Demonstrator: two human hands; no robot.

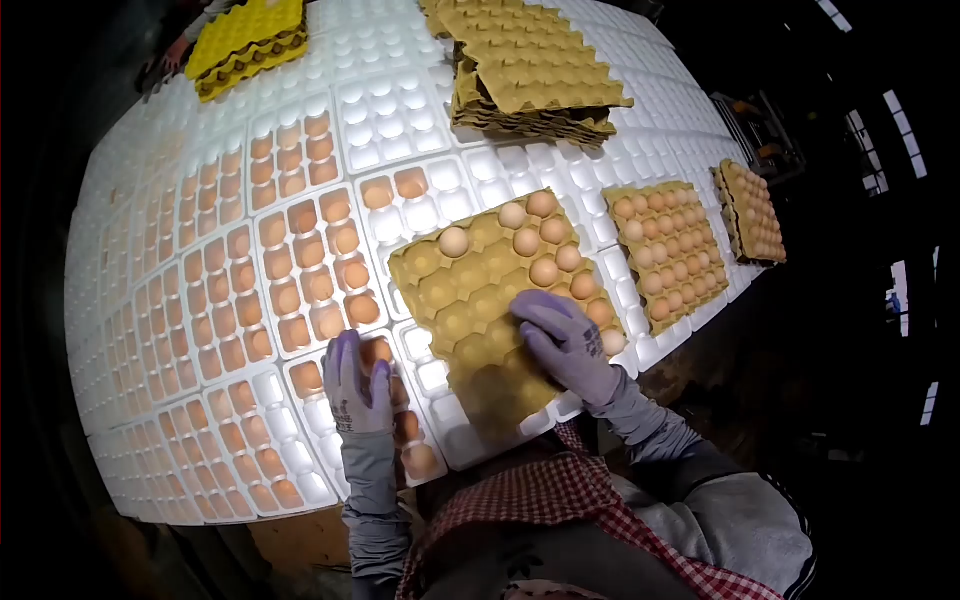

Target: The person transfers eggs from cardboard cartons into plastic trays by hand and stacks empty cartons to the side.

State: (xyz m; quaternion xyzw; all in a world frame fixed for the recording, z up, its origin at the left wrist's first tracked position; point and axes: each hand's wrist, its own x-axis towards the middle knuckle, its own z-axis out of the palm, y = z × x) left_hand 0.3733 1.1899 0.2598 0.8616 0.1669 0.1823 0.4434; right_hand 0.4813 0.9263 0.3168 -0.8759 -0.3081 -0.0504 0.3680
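My left hand [358, 388], in a pale glove with purple fingertips, reaches over a white moulded tray of eggs. Its thumb and fingers are apart, right beside a brown egg [377, 351]. Over the middle of a brown pulp egg tray [440, 290], my gloved right hand [572, 347] has its fingers curled together and pointing left. Whatever may be under its palm is hidden. Eggs fill part of this tray along its right side, and a lone pale egg [454, 242] sits near its far edge; many cups at the left hold nothing.
Lit white trays [318, 285] with brown eggs cover the table's left side. Stacked pulp trays [535, 75] stand at the back, with yellow trays [250, 45] farther left near another person's hand [176, 52]. Two egg-filled pulp trays, one nearer [668, 255] and one farther [752, 212], lie right.
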